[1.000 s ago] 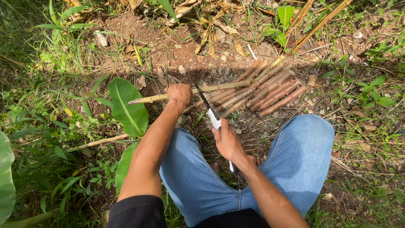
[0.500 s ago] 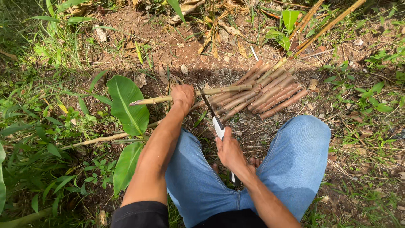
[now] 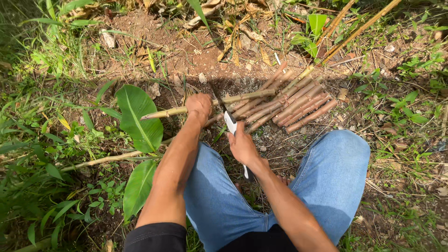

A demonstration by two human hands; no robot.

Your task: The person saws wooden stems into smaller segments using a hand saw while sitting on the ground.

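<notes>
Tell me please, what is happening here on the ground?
A person in blue jeans crouches over bare soil among grass. The left hand grips a long bamboo stick and holds it level. The right hand holds a knife, its blade pointing up toward the stick. A pile of cut bamboo pieces lies just beyond, and a broad green leaf lies to the left.

Bright Sun, Sharp Picture

The sun is strong and high. It makes the dirt ground look pale and the big green leaf shine. A dark shadow falls on the soil just past the left hand and under the cut sticks. The grass in the left corner is dim. Everything looks sharp. The edges bend a little.
</notes>
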